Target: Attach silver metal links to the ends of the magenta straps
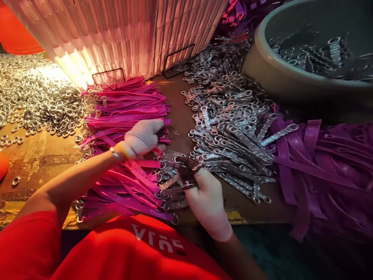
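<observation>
My left hand, in a white glove with a yellow cuff, is closed over the pile of pink straps; a pink strap end shows just below its fingers, and what it grips is hidden. My right hand, gloved with dark coverings on thumb and finger, pinches near a small metal ring beside the strap ends. Twisted metal pieces with rings lie left of it, next to the lower pink straps. A large heap of twisted metal pieces spreads to its upper right.
Loose metal rings cover the table's left side. A corrugated panel stands at the back with black wire brackets. At the right are a large tub of metal pieces and purple straps over the front edge.
</observation>
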The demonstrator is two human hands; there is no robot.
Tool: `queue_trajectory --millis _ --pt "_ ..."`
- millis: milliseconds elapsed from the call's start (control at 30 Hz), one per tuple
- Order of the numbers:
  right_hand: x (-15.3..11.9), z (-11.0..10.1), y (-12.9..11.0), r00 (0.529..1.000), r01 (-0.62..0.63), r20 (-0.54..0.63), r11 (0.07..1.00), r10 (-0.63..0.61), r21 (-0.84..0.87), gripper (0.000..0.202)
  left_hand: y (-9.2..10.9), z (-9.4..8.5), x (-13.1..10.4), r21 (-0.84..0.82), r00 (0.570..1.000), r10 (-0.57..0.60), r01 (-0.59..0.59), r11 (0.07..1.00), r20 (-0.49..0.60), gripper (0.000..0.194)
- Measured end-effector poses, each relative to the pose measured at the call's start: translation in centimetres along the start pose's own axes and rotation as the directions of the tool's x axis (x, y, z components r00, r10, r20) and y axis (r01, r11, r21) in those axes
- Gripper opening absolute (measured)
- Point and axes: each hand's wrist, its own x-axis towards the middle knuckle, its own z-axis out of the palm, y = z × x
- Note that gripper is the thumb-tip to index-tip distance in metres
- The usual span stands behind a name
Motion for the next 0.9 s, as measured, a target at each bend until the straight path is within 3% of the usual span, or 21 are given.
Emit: queue_trajectory --millis 67,133,200,267,400,533,633,700,767,833,900 --pt "0.4 -0.1 -0.7 0.997 0.054 0.046 0.997 -0.057 0.047 0.046 -0.3 -1.5 -3.4 -0.132 0.999 -0.023 0.028 0.991 0.043 0.027" --pt "0.9 0.2 -1.6 0.979 0.132 0.144 0.988 -0.142 0.081 0.048 -0.7 -2.0 -6.8 -0.343 0.991 -0.110 0.130 0.930 0.078 0.029" --pt "1.2 1.0 -2.7 0.946 0.227 0.230 0.973 -0.231 0.043 0.044 -0.9 -1.6 -9.6 -0.530 0.970 -0.210 0.242 0.813 0.120 0.033" --pt "1.3 1.7 -3.7 0.920 0.321 0.263 0.944 -0.291 -0.078 0.034 -1.0 -0.7 -11.7 -0.613 0.948 -0.281 0.313 0.725 0.153 0.037" --pt "0.9 2.1 -5.7 0.876 0.453 0.326 0.839 -0.356 -0.303 0.015 -1.5 1.1 -13.7 -0.634 0.930 -0.325 0.356 0.686 0.170 0.046" --pt "0.2 1.7 -6.9 0.841 0.511 0.411 0.768 -0.353 -0.386 0.016 -2.3 1.8 -14.3 -0.669 0.940 -0.280 0.335 0.664 0.194 0.044" --pt "-0.4 1.8 -7.0 0.851 0.499 0.402 0.758 -0.338 -0.419 0.014 -2.7 2.2 -14.8 -0.572 0.971 -0.217 0.236 0.785 0.103 0.037" --pt "-0.7 2.2 -6.7 0.864 0.482 0.373 0.767 -0.338 -0.423 0.013 -3.2 2.6 -15.2 -0.374 0.994 -0.113 0.103 0.922 -0.007 0.026" --pt "-0.9 2.7 -6.4 0.882 0.451 0.344 0.786 -0.321 -0.422 0.013 -3.8 3.0 -15.5 -0.173 0.998 -0.007 -0.003 0.985 -0.058 0.010" --pt "-1.1 3.1 -6.1 0.898 0.423 0.314 0.806 -0.309 -0.414 0.015 -4.6 3.2 -15.4 -0.125 0.999 0.028 -0.031 0.992 -0.022 0.003" --pt "-1.3 3.3 -6.0 0.901 0.416 0.299 0.819 -0.314 -0.396 0.019 -5.1 3.1 -15.1 -0.261 0.998 0.004 0.014 0.965 0.070 0.009"
